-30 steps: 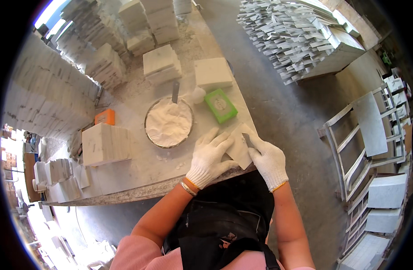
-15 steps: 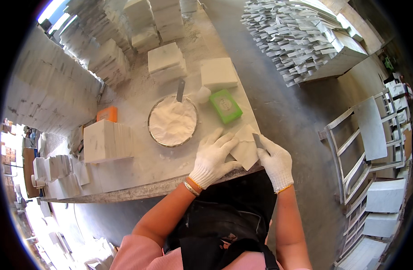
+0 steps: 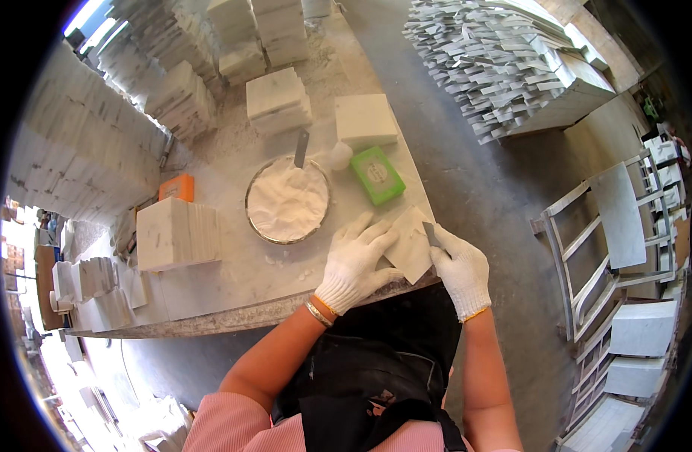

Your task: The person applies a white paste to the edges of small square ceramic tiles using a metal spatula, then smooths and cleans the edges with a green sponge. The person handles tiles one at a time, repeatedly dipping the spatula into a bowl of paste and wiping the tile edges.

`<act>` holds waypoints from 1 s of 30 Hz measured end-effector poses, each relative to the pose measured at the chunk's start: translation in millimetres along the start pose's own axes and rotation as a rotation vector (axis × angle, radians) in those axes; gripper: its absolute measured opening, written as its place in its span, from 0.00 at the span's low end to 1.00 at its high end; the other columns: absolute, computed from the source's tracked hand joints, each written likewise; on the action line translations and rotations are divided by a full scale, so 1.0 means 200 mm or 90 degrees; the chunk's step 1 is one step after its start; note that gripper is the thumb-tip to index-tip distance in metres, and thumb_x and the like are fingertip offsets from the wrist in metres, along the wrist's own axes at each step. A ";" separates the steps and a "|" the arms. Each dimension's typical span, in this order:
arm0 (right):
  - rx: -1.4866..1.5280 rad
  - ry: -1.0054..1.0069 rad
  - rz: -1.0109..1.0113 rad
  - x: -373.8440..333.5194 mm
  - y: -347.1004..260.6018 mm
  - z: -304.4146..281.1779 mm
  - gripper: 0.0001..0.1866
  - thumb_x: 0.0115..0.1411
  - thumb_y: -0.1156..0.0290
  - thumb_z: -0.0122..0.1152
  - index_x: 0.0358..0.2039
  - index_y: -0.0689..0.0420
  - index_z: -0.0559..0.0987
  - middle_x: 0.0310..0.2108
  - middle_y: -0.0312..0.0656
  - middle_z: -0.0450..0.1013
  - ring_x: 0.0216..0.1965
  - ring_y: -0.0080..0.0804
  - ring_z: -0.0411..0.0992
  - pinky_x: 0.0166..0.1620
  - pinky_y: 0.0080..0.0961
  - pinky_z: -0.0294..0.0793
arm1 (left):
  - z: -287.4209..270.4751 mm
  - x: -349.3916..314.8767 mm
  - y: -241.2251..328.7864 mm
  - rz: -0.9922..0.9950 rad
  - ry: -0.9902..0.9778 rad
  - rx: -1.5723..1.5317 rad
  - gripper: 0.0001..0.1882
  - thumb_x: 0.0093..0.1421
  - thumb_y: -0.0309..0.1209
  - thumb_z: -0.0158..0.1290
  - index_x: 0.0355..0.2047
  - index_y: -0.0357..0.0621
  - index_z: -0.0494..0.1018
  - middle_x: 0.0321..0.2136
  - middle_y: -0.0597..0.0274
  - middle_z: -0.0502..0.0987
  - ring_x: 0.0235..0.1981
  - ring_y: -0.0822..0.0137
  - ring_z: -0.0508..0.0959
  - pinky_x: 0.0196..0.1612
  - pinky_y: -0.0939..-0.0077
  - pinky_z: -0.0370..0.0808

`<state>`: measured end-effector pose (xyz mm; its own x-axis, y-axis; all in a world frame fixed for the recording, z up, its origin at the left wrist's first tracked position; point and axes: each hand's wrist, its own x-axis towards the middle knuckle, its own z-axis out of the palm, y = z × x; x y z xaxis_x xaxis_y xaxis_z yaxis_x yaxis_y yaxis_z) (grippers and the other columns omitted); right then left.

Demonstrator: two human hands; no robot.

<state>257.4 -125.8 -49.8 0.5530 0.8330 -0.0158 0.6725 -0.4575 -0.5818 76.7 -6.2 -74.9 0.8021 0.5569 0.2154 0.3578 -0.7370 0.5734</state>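
While left hand (image 3: 357, 260) sits spread on table (image 3: 233, 290), fingers and thumb around left corner of white tile (image 3: 410, 245), right hand (image 3: 459, 267) pinches small dark blade (image 3: 432, 235) at tile's right side. Can't tell if blade touches. Tile's flat on table near front edge, between 2 gloved hands. Green box (image 3: 378, 175) just beyond it. Round bowl (image 3: 278, 241) of white paste (image 3: 288, 197) further left, spatula (image 3: 301, 148) sticking out.
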 end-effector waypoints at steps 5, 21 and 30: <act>-0.055 -0.012 -0.023 0.04 -0.11 0.04 0.20 0.61 0.66 0.58 0.53 0.36 0.82 0.34 0.42 0.81 0.35 0.44 0.79 0.40 0.38 0.77 | 0.01 0.01 -0.01 0.007 0.016 0.010 0.36 0.45 0.47 0.69 0.55 0.48 0.76 0.59 0.56 0.75 0.65 0.45 0.68 0.63 0.46 0.64; -0.093 -0.082 -0.022 0.07 -0.07 0.00 0.21 0.60 0.65 0.59 0.54 0.35 0.81 0.37 0.41 0.81 0.38 0.44 0.80 0.40 0.39 0.78 | 0.00 0.00 0.01 -0.006 0.005 0.005 0.37 0.46 0.46 0.70 0.56 0.51 0.75 0.60 0.57 0.74 0.66 0.47 0.67 0.64 0.48 0.63; -0.090 -0.055 -0.019 0.08 -0.15 0.04 0.22 0.60 0.66 0.57 0.54 0.32 0.81 0.34 0.43 0.81 0.37 0.45 0.79 0.39 0.39 0.77 | 0.01 0.01 0.00 0.017 0.025 0.007 0.36 0.46 0.46 0.70 0.55 0.49 0.75 0.60 0.57 0.74 0.65 0.47 0.67 0.63 0.48 0.64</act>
<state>243.2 -95.7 -39.8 0.4913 0.8679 -0.0726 0.7545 -0.4658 -0.4623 78.4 -5.4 -75.6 0.7924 0.5515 0.2607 0.3420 -0.7555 0.5589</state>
